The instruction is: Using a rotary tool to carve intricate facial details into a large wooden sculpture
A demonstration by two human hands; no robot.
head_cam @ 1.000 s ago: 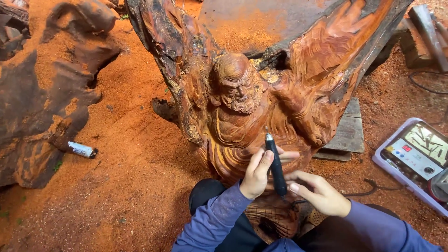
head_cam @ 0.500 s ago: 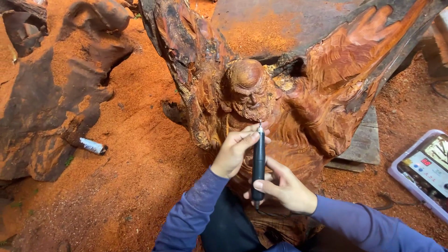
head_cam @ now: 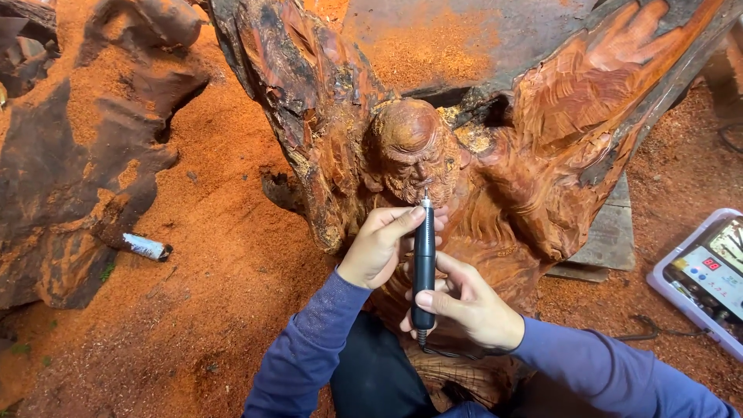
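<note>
Head view: the right hand [head_cam: 472, 306] wraps the lower barrel of the black rotary carving tool [head_cam: 423, 259], while the left hand [head_cam: 381, 244] pinches it near the tip, steadying the bit at the beard of the carved wooden figure [head_cam: 418, 155]. Red sawdust [head_cam: 224, 255] surrounds it; a control box [head_cam: 708, 275] sits right.

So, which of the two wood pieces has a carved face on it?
The large reddish carving in the middle, under the black rotary tool. The dark wood chunk at left is rough and shows no face.
</note>
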